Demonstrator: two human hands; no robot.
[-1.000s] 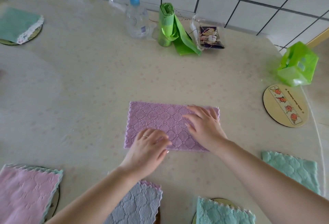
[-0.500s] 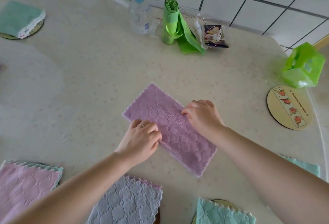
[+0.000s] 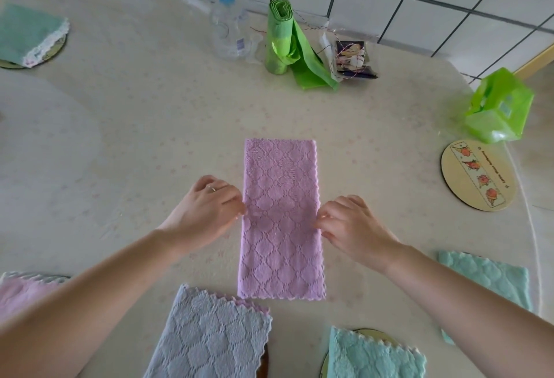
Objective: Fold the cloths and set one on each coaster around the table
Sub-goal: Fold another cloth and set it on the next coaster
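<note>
Lying lengthwise mid-tabletop (image 3: 150, 113): long purple quilted microfibre cloth (image 3: 281, 218), folded to a strip. Pinching its left edge, left hand (image 3: 207, 212); pinching its right edge, right hand (image 3: 350, 227). Bare round wooden coaster (image 3: 476, 175) well right.

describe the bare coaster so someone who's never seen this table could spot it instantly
Start at the table's right edge, where a crumpled bright green plastic bag sits. Just nearer the camera than that bag lies the bare coaster, a flat round tan disc. Unlike the other coasters in view, no cloth covers it, so its printed strip of four orange figures shows fully.
</note>
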